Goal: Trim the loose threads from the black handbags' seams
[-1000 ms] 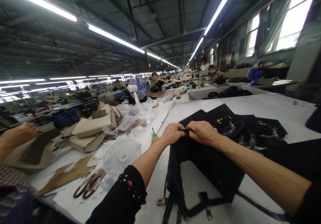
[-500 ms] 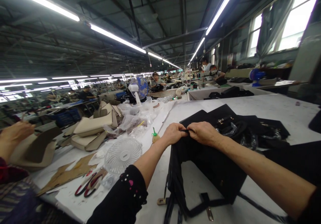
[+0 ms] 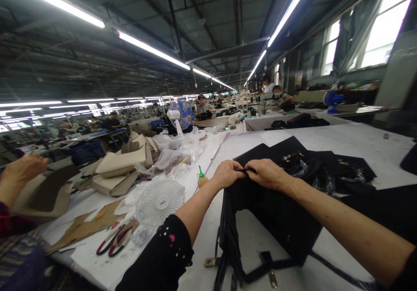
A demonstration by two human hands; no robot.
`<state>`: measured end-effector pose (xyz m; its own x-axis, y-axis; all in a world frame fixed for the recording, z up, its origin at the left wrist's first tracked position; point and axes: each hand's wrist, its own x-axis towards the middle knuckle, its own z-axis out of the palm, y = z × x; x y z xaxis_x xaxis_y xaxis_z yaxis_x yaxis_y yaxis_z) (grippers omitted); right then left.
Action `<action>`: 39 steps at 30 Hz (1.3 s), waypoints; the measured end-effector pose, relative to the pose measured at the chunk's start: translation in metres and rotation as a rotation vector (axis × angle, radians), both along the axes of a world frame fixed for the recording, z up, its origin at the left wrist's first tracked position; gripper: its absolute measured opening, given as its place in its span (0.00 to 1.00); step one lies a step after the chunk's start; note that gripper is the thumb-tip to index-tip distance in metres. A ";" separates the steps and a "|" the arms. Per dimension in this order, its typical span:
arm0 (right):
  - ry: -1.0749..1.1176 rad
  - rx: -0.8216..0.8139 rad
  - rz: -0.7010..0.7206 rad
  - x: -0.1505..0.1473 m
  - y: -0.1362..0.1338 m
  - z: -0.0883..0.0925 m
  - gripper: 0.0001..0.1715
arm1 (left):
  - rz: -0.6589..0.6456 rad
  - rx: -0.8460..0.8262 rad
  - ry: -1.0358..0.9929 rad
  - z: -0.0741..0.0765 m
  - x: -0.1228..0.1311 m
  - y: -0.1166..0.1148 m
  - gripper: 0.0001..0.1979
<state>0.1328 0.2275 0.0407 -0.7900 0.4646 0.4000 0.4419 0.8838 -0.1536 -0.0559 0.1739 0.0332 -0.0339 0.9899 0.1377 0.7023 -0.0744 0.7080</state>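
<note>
A black bag stands on the white table in front of me, its straps and metal clasps hanging toward the near side. My left hand pinches the bag's upper edge at its far corner. Close beside it, my right hand grips the same edge, thumbs and fingers of both hands nearly touching. What lies under the fingertips is hidden. Behind the right hand, more black bag pieces with metal fittings and clear plastic lie in a pile.
Left of my arm are a white fan, red-handled scissors, brown cardboard and a green-tipped glue bottle. Beige bags and clear plastic lie farther back. A co-worker's hand shows at the left edge.
Both my hands keep their hold on the bag's edge, with only a tiny shift. The co-worker's hand at the left has moved slightly to the right.
</note>
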 end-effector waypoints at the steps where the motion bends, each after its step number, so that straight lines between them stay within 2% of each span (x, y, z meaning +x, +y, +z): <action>1: 0.002 -0.008 -0.002 -0.001 -0.001 -0.001 0.15 | -0.002 -0.001 -0.002 0.000 0.000 0.000 0.13; 7: 0.096 -0.133 -0.043 -0.004 0.004 0.000 0.15 | -0.026 -0.011 -0.038 0.000 -0.001 -0.002 0.14; 11: 0.234 -0.299 -0.120 0.006 0.019 0.002 0.25 | -0.033 -0.026 -0.063 -0.002 -0.002 0.000 0.13; 13: 0.259 -0.365 -0.120 0.011 0.023 0.002 0.27 | -0.033 -0.029 -0.065 -0.003 -0.003 0.001 0.13; 16: 0.232 -0.410 -0.070 0.013 0.022 0.001 0.25 | -0.044 -0.023 -0.066 -0.004 -0.005 0.002 0.14; 20: 0.138 -0.357 -0.008 0.008 0.011 0.003 0.17 | -0.051 -0.015 -0.066 -0.005 -0.005 0.002 0.14; 24: 0.062 -0.255 -0.075 0.001 0.004 0.005 0.09 | -0.065 -0.027 -0.052 -0.005 -0.005 0.004 0.14; 28: 0.029 -0.184 -0.173 -0.003 0.004 0.003 0.09 | -0.080 -0.012 0.037 0.003 -0.001 0.005 0.14; 32: 0.012 -0.153 -0.211 -0.004 0.004 0.000 0.11 | -0.081 0.031 0.147 0.014 0.006 0.001 0.09; 35: 0.009 -0.148 -0.205 -0.003 0.003 0.001 0.13 | -0.083 0.045 0.187 0.017 0.009 -0.003 0.08; 39: 0.000 -0.188 -0.131 0.000 0.004 0.005 0.14 | -0.064 0.046 0.198 0.015 0.008 -0.004 0.08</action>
<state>0.1330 0.2312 0.0459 -0.7184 0.6292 0.2967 0.5508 0.7750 -0.3100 -0.0484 0.1703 0.0485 0.0610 0.9816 0.1808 0.8200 -0.1525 0.5517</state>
